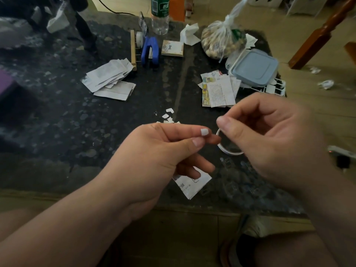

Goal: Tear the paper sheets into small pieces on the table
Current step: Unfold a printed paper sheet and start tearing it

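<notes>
Left hand is curled up and pinching a tiny white scrap between thumb and forefinger, held up over the dark speckled surface. The lower fingers of that same hand are tucking a bigger torn sheet against the palm. Right hand is just beside it, fingers curled in, forefinger tip nearly touching the scrap, but honestly I can't tell if it's got hold of anything. A white ring sits half hidden under it. Behind the hands there's a little scatter of small pieces on the surface. Further back, a messy stack of sheets on the left and a printed stack on the right, next to a blue-lidded box.
</notes>
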Demonstrator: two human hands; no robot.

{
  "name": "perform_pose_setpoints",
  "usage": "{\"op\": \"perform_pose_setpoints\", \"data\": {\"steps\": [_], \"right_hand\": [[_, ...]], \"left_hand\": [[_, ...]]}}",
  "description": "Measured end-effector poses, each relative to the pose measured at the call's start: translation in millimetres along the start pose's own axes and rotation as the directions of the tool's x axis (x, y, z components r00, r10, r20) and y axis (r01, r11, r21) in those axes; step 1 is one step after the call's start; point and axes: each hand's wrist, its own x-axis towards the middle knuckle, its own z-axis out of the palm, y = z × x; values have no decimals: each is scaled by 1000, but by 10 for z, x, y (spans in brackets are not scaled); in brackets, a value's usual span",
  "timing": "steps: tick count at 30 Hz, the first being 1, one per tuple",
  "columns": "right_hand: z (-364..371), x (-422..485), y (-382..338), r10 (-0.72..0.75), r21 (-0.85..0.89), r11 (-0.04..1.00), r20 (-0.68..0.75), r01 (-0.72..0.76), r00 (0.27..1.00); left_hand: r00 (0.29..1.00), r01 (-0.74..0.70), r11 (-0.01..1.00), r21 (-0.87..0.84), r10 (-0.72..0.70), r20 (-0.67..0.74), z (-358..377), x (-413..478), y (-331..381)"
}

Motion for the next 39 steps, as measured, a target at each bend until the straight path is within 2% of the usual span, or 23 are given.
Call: {"op": "perform_pose_setpoints", "data": {"steps": [4,10,18,22,39], "right_hand": [[13,-30,-38,-136,-145,978,106,151,985],[9,2,27,-150,-313,931,145,189,978],[15,34,43,-150,-369,904,200,217,968],[17,45,44,-178,-406,874,243,266,954],[73,53,24,-118,-508,814,330,281,937]], "left_hand": [[998,48,998,-29,-46,46,1,2,-14],[985,98,995,-14,-95,143,-42,4,4],[976,80,996,26,-84,202,-162,30,-48],[949,63,994,86,-87,302,-264,43,-56],[923,71,984,162,-126,363,-351,75,-74]]}}
